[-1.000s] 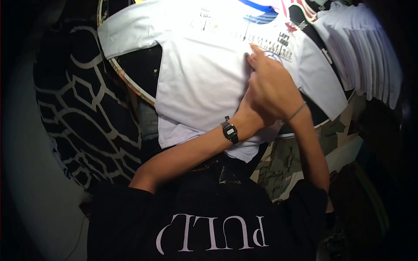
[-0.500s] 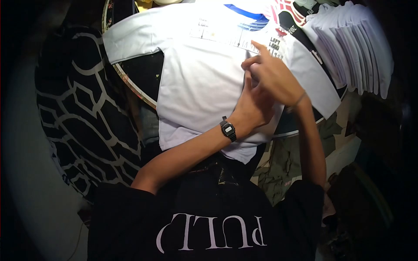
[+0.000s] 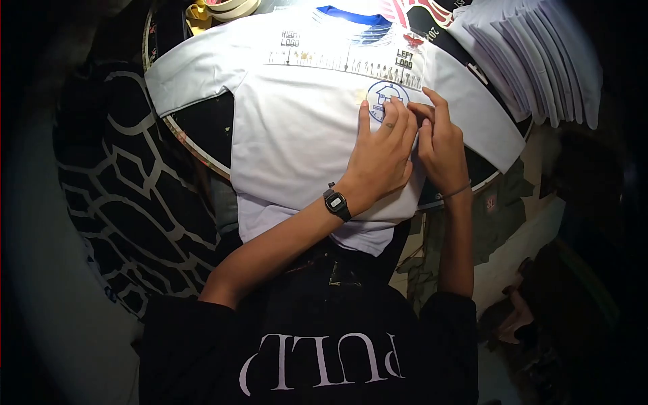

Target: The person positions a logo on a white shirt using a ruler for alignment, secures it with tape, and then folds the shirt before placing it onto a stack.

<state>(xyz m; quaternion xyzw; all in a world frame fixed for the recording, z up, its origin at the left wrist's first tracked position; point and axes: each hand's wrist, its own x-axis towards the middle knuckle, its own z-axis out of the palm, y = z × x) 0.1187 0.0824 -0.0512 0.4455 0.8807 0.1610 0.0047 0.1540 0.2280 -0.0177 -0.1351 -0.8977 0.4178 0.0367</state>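
A white long-sleeved shirt (image 3: 290, 128) with a blue collar lies over a round dark surface. Across its chest runs a printed measuring guide (image 3: 344, 64) marked "RIGHT LOGO" and "LEFT LOGO". Just below the left mark sits a round blue house logo (image 3: 388, 98). My left hand (image 3: 385, 148), with a watch at the wrist, rests on the shirt, its fingers spread over the logo's lower part. Beside it my right hand (image 3: 439, 142) has its fingers bent and apart near the logo's right edge; nothing shows in it.
A stack of folded white garments (image 3: 533, 61) stands at the upper right. Rolls of tape (image 3: 233, 8) lie at the top left. Black patterned fabric (image 3: 135, 182) hangs at the left. A pen-like item (image 3: 477, 75) lies right of the shirt's shoulder.
The blue logo has come into view. My hands, crossed before, are now side by side; the right has moved down. The guide's left mark is now uncovered, and the whole view has shifted slightly.
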